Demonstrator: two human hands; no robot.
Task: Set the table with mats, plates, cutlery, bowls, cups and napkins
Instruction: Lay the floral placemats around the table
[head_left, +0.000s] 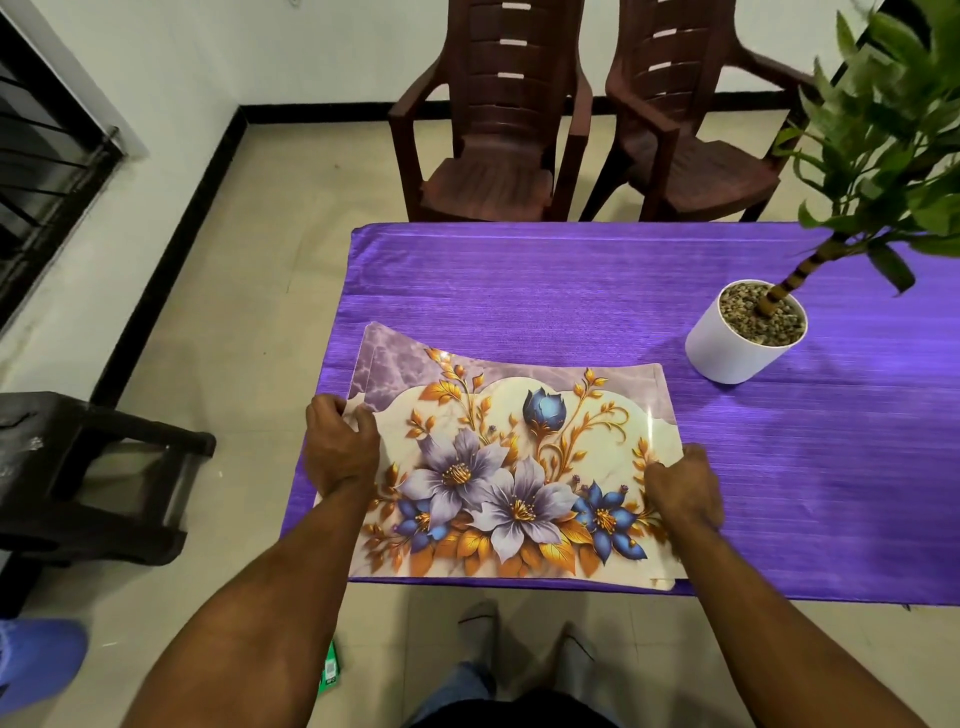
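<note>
A tiled room with white walls and a black skirting holds a table (571, 280) draped in a purple cloth, its near left corner closest to the person. Two brown plastic chairs (493, 119) stand side by side beyond the table's far edge. A dark stool (88, 467) sits on the floor off the table's left edge. A floral mat (509, 467) lies at the near left corner, on top of at least one more mat whose edges peek out; its far edge curls upward. A white pot (727, 348) with pebbles and a leafy plant stands toward the right of the table, apart from the mat. The left hand (340, 444) grips the mat's left edge, and the right hand (685, 486) grips its right edge.
</note>
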